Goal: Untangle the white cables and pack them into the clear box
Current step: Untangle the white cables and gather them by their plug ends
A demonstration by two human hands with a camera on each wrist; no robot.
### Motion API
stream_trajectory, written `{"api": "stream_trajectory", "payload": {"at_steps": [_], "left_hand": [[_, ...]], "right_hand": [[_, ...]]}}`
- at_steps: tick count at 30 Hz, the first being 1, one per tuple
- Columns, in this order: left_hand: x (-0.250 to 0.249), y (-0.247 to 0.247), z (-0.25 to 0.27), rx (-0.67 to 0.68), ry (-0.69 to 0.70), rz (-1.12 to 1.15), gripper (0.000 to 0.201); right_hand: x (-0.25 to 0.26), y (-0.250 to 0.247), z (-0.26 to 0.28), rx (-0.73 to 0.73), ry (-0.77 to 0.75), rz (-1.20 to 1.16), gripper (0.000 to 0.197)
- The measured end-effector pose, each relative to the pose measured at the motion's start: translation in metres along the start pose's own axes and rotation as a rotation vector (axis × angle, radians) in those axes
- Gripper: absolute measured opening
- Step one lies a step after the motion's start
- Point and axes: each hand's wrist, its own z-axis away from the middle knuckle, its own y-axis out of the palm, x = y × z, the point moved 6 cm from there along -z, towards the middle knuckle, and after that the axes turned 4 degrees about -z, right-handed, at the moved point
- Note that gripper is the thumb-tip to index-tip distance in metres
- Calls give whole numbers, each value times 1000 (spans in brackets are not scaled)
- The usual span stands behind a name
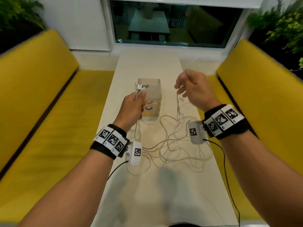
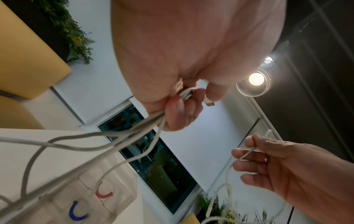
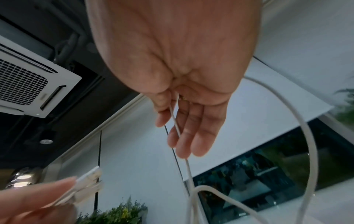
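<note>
My left hand (image 1: 133, 104) grips a bunch of white cable ends (image 1: 139, 89), their plugs sticking up in front of the clear box (image 1: 151, 89). In the left wrist view its fingers (image 2: 180, 109) curl round several strands (image 2: 122, 136). My right hand (image 1: 193, 89) is raised right of the box and pinches one thin white cable (image 1: 177, 102) between thumb and fingers; in the right wrist view that cable (image 3: 176, 125) runs down across the fingers. The other cables lie in a tangled heap (image 1: 172, 145) on the white table (image 1: 147, 194). The box bears red, purple and yellow arc marks.
Yellow benches (image 1: 49, 112) flank the narrow table on both sides. A window (image 1: 172, 25) lies beyond the table's far end. Black wires from the wrist cameras trail over the table near each forearm.
</note>
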Motion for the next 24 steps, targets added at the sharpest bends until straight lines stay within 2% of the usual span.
{"api": "stream_trajectory", "payload": {"at_steps": [4,7,9,10,12,15,18,21,24], "left_hand": [[-7,-9,-1,-35,24,198,38],[-8,-17,-3,-52,13,301,38],[-5,-20,-6,-50,-4,377,33],[-4,-20,-7,-44,-9,417,30],[0,-19,-7,-34,-15,485,25],[6,-17,-4,-11,-20,550,26],[15,-18,-3,1,-24,552,26],[24,-25,-2,-23,-34,527,26],[32,-32,-2,-58,-56,560,31]], "right_hand": [[23,-38,-12,-201,-128,1,27],[45,-60,-12,-337,-288,-54,25],[49,-65,-16,-375,-362,-40,29],[42,-62,-20,-363,-349,-12,28],[10,-45,-29,-259,-213,84,25],[-59,-2,-28,76,65,345,27],[-119,32,-6,374,367,519,44],[-141,46,13,450,515,568,22],[-132,54,22,412,530,717,14]]}}
